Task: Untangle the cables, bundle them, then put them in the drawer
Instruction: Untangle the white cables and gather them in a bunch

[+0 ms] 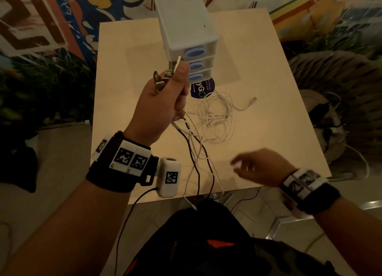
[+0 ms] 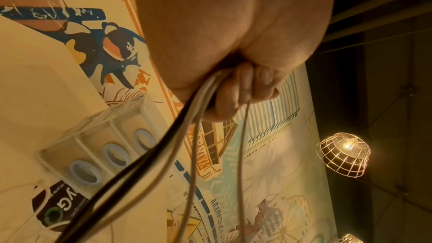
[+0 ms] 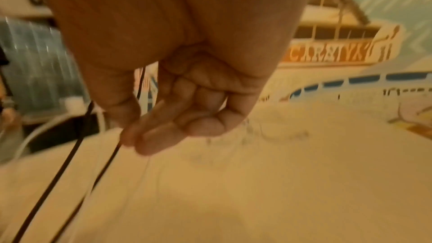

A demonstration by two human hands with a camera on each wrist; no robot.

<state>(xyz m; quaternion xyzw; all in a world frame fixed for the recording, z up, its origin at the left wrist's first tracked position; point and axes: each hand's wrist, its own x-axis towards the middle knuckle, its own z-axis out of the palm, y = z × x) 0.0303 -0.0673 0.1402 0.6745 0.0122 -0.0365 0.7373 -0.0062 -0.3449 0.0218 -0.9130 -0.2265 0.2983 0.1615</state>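
a: above the table's near half, left hand [image 1: 165, 102] raised, fist closed round a gathered bunch of cables [image 1: 198, 156], black and white. metal plug ends [image 1: 163, 77] stick out the top of the fist. strands hang down past the table edge toward the lap.

b: right hand [image 1: 260, 166]?

a: low over the near edge, blurred. fingers [image 3: 163, 132] loosely curled. a black strand runs just by the fingertips in the wrist view, but whether it is pinched, cannot tell.

b: risks?

a: judgement only. the white strands trail back into the loose white tangle [image 1: 215, 118] lying on the table; lifting higher would likely drag that heap and tighten its loops rather than free them. the dangling ends could also snag on the clothing below or on the wrist camera lead. and a full fist with several plugs may let one slip while the other hand sorts.

b: drawer?

a: small white drawer unit [image 1: 190, 38], three drawers with blue oval pulls, all closed, far side of the table just beyond the tangle. a dark round sticker [image 1: 201, 90] sits at its base.

b: surface, room?

a: pale wooden table [image 1: 268, 69], matte. dim warm light. painted mural [image 2: 105, 47] on the wall, wire-cage lamp [image 2: 343, 154] glowing, tiled floor.
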